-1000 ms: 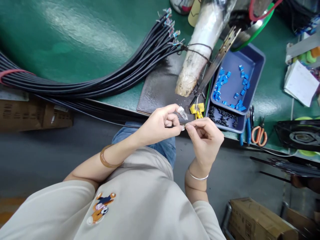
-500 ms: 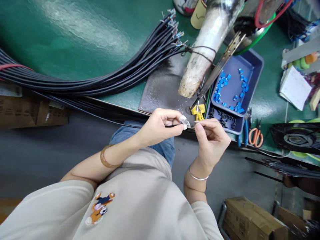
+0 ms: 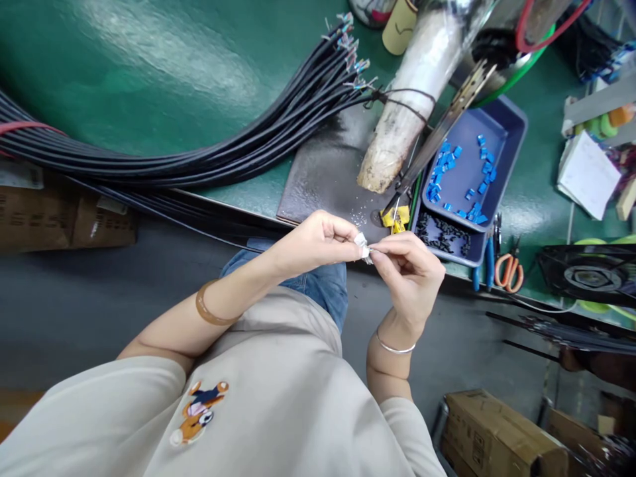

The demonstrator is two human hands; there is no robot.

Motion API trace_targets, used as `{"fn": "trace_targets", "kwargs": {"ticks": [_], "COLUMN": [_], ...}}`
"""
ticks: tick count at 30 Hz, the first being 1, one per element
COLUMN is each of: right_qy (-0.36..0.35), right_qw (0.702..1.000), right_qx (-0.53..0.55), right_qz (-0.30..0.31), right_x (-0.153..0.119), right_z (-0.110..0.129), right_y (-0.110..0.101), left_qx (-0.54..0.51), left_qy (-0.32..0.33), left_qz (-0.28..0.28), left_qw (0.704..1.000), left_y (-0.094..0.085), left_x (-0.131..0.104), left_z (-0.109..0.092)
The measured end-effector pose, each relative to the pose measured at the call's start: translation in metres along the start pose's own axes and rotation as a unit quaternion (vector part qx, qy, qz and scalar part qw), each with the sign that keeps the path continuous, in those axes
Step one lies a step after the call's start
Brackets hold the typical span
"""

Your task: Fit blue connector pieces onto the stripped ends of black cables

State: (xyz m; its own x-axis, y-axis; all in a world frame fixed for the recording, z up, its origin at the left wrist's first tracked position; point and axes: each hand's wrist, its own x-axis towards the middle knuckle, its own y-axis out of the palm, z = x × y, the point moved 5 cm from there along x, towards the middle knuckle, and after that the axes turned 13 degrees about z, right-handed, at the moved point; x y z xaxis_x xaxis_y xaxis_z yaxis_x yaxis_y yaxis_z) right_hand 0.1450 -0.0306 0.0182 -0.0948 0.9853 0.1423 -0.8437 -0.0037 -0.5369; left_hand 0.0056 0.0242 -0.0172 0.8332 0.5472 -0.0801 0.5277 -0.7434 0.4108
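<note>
My left hand (image 3: 318, 242) is closed on the end of a black cable (image 3: 236, 246), which runs in from the left beneath the bench edge. White wrapping (image 3: 361, 242) shows on its fingertips. Thumb and forefinger of my right hand (image 3: 410, 268) are pinched together right against the left fingertips, at the cable's tip. The thin wires between them are too small to make out. Just beyond the hands, a yellow object (image 3: 396, 217) rests at the edge of a dark mat (image 3: 318, 172).
A thick bundle of black cables (image 3: 199, 162) with stripped ends lies across the green bench. A wrapped white tube (image 3: 397, 126) slants over the mat. Purple trays (image 3: 511, 142) hold blue and black small parts. Orange-handled scissors (image 3: 509, 273) and blue-handled pliers (image 3: 489, 262) lie to the right.
My right hand has moved left, bringing its pinched fingers up to my left fingertips. The gap between the hands has closed.
</note>
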Motion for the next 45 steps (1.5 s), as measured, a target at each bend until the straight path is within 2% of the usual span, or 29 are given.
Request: {"fn": "trace_targets", "kwargs": {"ticks": [8,11,16,29,38,45], "right_qy": [-0.064,-0.049,-0.038,-0.115,-0.120,-0.125], "right_qw": [0.998,0.998,0.994,0.993,0.988,0.988], "right_qx": [0.016,0.023,0.078,-0.022,-0.094,-0.087], "right_qz": [0.015,0.021,0.070,0.003,0.003,0.008], "right_x": [0.001,0.000,0.000,-0.003,-0.008,-0.008], "right_z": [0.005,0.003,-0.003,0.008,0.013,0.013], "right_y": [-0.001,-0.001,-0.001,-0.001,-0.001,0.000], "left_qx": [-0.002,-0.003,0.004,-0.014,-0.029,-0.039], "left_qy": [-0.023,-0.027,-0.036,-0.032,-0.026,-0.032], "left_qz": [0.047,0.064,0.083,0.071,0.070,0.071], "left_qw": [0.999,0.998,0.996,0.997,0.997,0.996], "left_y": [0.001,0.003,0.008,0.007,0.006,0.006], "left_x": [0.000,-0.001,-0.002,-0.003,-0.004,-0.005], "left_z": [0.002,0.001,-0.002,0.001,0.003,0.005]}}
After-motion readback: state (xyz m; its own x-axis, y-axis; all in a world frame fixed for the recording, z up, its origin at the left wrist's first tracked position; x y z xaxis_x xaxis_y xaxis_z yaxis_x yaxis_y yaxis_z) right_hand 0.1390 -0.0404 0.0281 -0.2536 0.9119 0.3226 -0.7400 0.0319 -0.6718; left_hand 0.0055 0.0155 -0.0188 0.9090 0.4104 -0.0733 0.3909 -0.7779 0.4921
